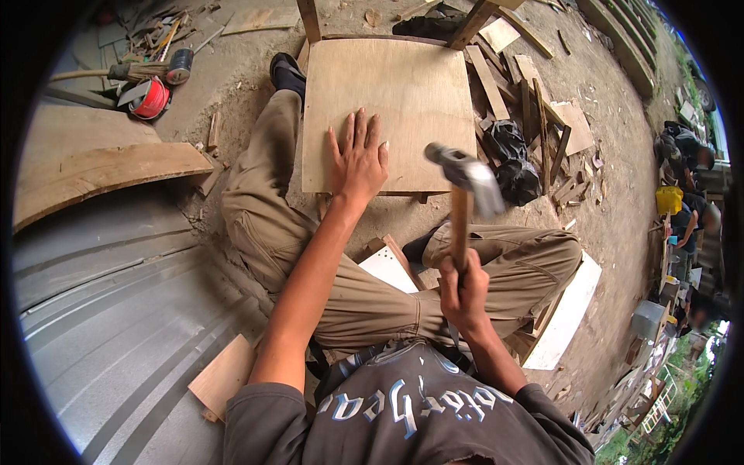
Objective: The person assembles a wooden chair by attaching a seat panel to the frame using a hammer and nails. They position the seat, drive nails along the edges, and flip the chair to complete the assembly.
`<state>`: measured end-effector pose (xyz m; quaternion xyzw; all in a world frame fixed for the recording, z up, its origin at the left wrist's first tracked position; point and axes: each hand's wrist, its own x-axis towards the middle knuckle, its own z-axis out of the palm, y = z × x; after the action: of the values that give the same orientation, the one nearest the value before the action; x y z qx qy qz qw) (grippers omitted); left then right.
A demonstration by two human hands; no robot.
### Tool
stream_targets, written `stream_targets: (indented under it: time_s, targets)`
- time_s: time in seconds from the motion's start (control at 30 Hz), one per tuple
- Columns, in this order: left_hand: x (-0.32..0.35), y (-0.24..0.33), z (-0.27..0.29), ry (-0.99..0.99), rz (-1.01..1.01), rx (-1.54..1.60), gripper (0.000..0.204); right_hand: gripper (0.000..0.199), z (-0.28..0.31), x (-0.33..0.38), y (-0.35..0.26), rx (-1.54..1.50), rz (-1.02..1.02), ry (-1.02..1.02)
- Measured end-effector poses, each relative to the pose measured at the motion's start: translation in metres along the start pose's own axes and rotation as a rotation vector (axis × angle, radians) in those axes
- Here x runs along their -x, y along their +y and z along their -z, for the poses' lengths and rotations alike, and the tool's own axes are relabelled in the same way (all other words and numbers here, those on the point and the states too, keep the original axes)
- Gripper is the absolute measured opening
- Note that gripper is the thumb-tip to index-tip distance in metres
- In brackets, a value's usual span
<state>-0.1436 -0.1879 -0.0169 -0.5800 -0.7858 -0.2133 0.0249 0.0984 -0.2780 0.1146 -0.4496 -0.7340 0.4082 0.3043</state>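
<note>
My left hand [359, 164] lies flat on a pale plywood panel [411, 101], fingers spread and pointing away from me, near the panel's left front part. The panel forms the seat of a small wooden frame, with posts [310, 19] rising at its far corners. In my right hand [464, 291] is a hammer [461, 209], gripped by its wooden handle. Its metal head is raised off the panel's right front corner and slightly blurred. No nail can be made out on the panel.
Scrap wood [535, 101] and black plastic bags [511, 163] lie right of the panel. At the left are a curved wooden board [101, 178], grey metal sheeting [139, 310], a red container [149, 99] and a can [180, 66]. Other people [686, 155] are at far right.
</note>
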Motion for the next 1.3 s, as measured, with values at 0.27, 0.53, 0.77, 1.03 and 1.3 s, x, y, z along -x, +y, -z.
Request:
stream_targets:
  time_s: [0.27,0.53,0.77,1.03,1.3]
  targets:
    - [0.001,0.002,0.003,-0.007,0.004,0.02,0.057,0.013,-0.018,0.003,0.028,0.026,0.181,0.024]
    - [-0.006,0.002,0.008,-0.057,0.024,0.016,0.057,0.016,-0.025,0.03,0.042,0.046,-0.212,-0.117]
    - [-0.025,-0.01,0.013,-0.101,-0.025,0.016,0.056,0.032,-0.003,-0.003,-0.009,-0.318,-0.227,-0.077]
    - [-0.02,-0.005,0.004,-0.051,-0.053,0.0,0.052,0.047,-0.017,0.01,0.034,-0.292,0.101,-0.03]
    - [-0.023,-0.007,0.003,-0.015,-0.044,-0.017,0.05,0.031,-0.024,0.026,0.039,-0.175,-0.334,-0.222]
